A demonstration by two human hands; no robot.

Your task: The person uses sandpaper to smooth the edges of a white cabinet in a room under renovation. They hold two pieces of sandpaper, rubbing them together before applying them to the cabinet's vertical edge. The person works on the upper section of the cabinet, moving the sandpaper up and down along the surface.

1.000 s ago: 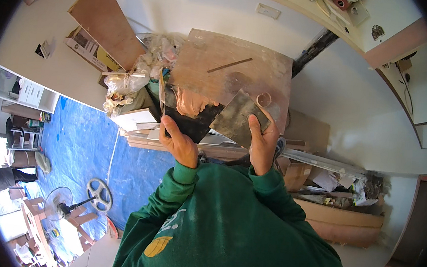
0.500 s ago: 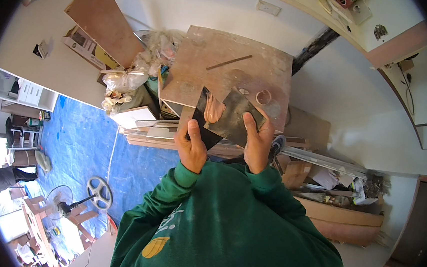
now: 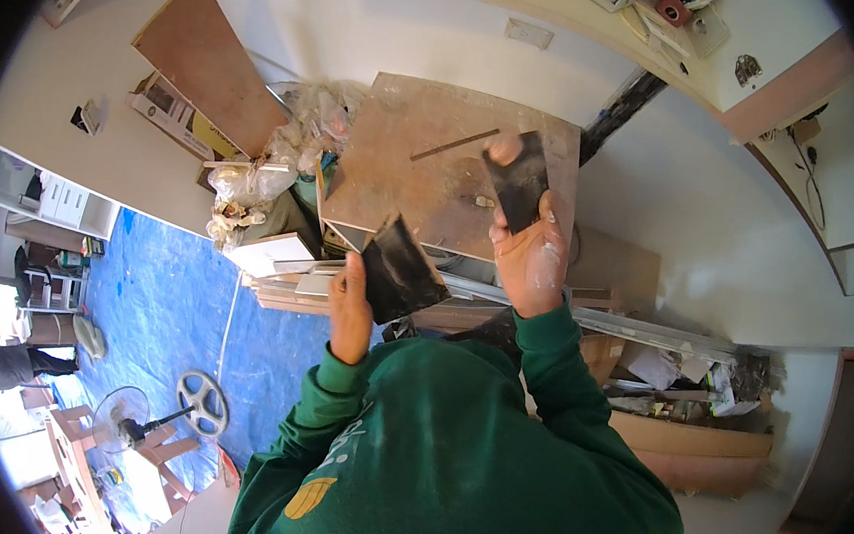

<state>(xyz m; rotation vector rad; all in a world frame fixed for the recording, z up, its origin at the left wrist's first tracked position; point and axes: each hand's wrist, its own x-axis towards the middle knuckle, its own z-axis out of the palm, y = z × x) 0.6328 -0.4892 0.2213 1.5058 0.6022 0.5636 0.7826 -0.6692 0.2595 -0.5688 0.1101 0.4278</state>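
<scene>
My left hand (image 3: pixel 349 306) grips a black putty spreader (image 3: pixel 401 273), a thin flat square held by one edge over the near side of the board, with its face smeared. Farther forward, my right hand (image 3: pixel 531 260) is closed on a second black putty spreader (image 3: pixel 521 189). A lump of pinkish-brown putty (image 3: pixel 504 151) sits at that one's far end. The two spreaders are apart. Beneath them lies a dusty wooden board (image 3: pixel 408 125) bearing a thin brown stick (image 3: pixel 455 145) and a small pale scrap (image 3: pixel 484 201).
Plastic bags (image 3: pixel 320 118) and a leaning brown panel (image 3: pixel 210 67) stand left of the board. Wood strips (image 3: pixel 284 296) are stacked below its near edge. A cardboard box with scraps (image 3: pixel 689 443) is at right. Blue sheeting (image 3: pixel 152 316) covers the left floor, near a fan (image 3: pixel 124 419) and another person (image 3: pixel 13 360).
The spreaders have come apart: the right one moved forward over the board, the left one nearer to me. Putty that was on the left spreader now shows on the right one.
</scene>
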